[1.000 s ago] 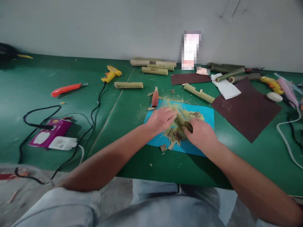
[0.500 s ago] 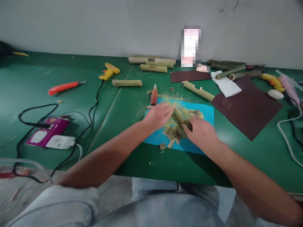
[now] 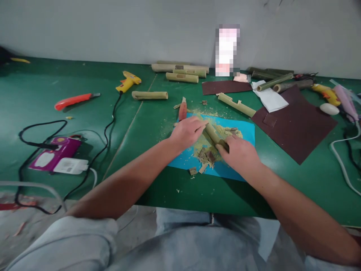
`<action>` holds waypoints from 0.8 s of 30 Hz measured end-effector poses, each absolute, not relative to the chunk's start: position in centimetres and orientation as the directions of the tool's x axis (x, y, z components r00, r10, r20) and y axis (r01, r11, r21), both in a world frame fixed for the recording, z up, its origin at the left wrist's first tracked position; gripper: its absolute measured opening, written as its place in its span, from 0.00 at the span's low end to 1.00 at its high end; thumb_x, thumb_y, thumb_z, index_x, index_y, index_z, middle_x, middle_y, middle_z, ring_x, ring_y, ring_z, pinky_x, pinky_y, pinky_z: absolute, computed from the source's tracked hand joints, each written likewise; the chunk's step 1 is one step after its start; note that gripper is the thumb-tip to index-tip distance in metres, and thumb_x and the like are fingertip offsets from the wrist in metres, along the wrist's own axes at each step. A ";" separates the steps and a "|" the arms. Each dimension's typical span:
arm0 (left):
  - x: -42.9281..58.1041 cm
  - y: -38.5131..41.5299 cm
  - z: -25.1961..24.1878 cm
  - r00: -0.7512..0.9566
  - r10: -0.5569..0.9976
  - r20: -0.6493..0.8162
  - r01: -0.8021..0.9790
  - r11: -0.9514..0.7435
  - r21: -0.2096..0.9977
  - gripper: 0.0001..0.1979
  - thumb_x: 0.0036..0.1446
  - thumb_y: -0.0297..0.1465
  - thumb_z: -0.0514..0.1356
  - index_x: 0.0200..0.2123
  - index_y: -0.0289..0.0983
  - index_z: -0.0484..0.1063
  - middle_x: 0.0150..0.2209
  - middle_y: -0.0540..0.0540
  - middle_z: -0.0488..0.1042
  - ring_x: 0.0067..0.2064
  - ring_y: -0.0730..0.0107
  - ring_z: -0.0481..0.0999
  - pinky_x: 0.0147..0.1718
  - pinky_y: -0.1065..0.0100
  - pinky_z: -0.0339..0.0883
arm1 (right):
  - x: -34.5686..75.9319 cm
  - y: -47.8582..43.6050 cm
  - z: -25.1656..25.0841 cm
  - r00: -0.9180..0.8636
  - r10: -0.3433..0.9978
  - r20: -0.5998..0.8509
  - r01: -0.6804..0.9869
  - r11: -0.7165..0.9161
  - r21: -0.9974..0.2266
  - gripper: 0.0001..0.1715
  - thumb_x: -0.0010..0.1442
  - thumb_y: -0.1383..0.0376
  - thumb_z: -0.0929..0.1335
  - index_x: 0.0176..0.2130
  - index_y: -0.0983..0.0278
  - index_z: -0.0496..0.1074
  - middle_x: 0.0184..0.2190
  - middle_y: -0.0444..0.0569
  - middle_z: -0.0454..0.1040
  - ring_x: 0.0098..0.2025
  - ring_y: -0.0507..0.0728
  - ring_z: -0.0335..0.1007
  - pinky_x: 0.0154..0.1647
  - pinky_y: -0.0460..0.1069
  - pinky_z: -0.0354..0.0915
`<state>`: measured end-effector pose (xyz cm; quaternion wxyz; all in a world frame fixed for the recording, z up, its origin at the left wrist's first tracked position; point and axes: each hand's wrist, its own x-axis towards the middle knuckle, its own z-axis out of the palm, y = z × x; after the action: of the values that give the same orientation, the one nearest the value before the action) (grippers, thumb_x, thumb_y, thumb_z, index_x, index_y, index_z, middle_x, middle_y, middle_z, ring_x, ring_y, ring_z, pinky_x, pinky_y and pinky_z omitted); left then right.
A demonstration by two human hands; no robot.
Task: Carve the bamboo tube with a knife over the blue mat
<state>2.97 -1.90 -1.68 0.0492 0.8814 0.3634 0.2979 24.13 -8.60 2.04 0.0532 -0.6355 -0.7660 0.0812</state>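
Observation:
A pale green bamboo tube (image 3: 214,136) slants above a blue sheet (image 3: 180,160) strewn with yellowish dust and brown chips (image 3: 206,155). My right hand (image 3: 241,150) grips its lower right end, thumb on the near side. At the upper left end is my left hand (image 3: 186,131), its fingers pressed together over the tube; whether they pinch something small there is too small to tell. A knife with a reddish handle (image 3: 182,109) lies just beyond my left hand, blade pointing away.
Further bamboo tubes (image 3: 182,78) lie along the wall, and a notched one (image 3: 237,105) behind the sheet. Brown sandpaper (image 3: 299,128) is at right. Left stand a yellow glue gun (image 3: 128,82), red cutter (image 3: 73,101), purple power strip (image 3: 56,153) and cables. A phone (image 3: 226,51) leans on the wall.
The view has shifted slightly, so the table things appear a little higher. The tube has turned slightly between my hands, which keep nearly the same places.

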 end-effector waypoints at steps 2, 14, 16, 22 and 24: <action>3.2 -2.2 -1.7 0.598 0.650 0.470 0.582 -0.755 0.303 0.17 0.73 0.34 0.51 0.53 0.36 0.78 0.38 0.42 0.78 0.41 0.63 0.79 0.39 0.64 0.74 | 24.1 -8.6 2.0 -0.189 0.982 -0.027 0.964 0.181 -0.193 0.16 0.69 0.55 0.63 0.39 0.62 0.74 0.39 0.54 0.79 0.39 0.59 0.74 0.30 0.51 0.54; 2.2 0.2 -1.6 0.525 0.665 0.531 0.585 -0.736 0.341 0.14 0.71 0.31 0.55 0.50 0.34 0.79 0.39 0.41 0.79 0.42 0.64 0.79 0.44 0.62 0.75 | 24.0 -8.7 2.6 -0.187 0.981 -0.047 0.960 0.173 -0.222 0.14 0.68 0.56 0.64 0.41 0.62 0.74 0.40 0.53 0.79 0.39 0.59 0.73 0.31 0.51 0.54; 2.3 0.0 -1.6 0.525 0.666 0.529 0.584 -0.735 0.345 0.14 0.71 0.30 0.55 0.50 0.34 0.79 0.39 0.42 0.79 0.42 0.64 0.79 0.44 0.62 0.75 | 24.0 -8.7 2.5 -0.181 0.983 -0.041 0.961 0.168 -0.219 0.14 0.68 0.56 0.64 0.41 0.62 0.74 0.40 0.52 0.79 0.38 0.59 0.73 0.30 0.51 0.53; 2.5 -0.2 -1.5 0.512 0.689 0.512 0.601 -0.714 0.359 0.14 0.70 0.31 0.55 0.50 0.34 0.79 0.40 0.41 0.80 0.42 0.64 0.79 0.44 0.61 0.75 | 24.0 -8.6 2.3 -0.173 0.984 -0.042 0.964 0.160 -0.211 0.15 0.68 0.55 0.64 0.39 0.62 0.74 0.41 0.53 0.79 0.38 0.59 0.73 0.30 0.51 0.54; 2.5 -0.1 -1.5 0.517 0.694 0.502 0.605 -0.710 0.359 0.14 0.70 0.31 0.56 0.51 0.34 0.79 0.40 0.41 0.80 0.42 0.64 0.79 0.44 0.62 0.75 | 23.9 -8.6 2.4 -0.175 0.983 -0.047 0.965 0.162 -0.207 0.15 0.68 0.55 0.64 0.40 0.62 0.74 0.40 0.53 0.79 0.38 0.59 0.73 0.30 0.51 0.55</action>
<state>2.45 -0.12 -1.49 0.0693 0.8680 0.3741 0.3189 23.94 -8.60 2.38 0.0490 -0.6405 -0.7606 0.0946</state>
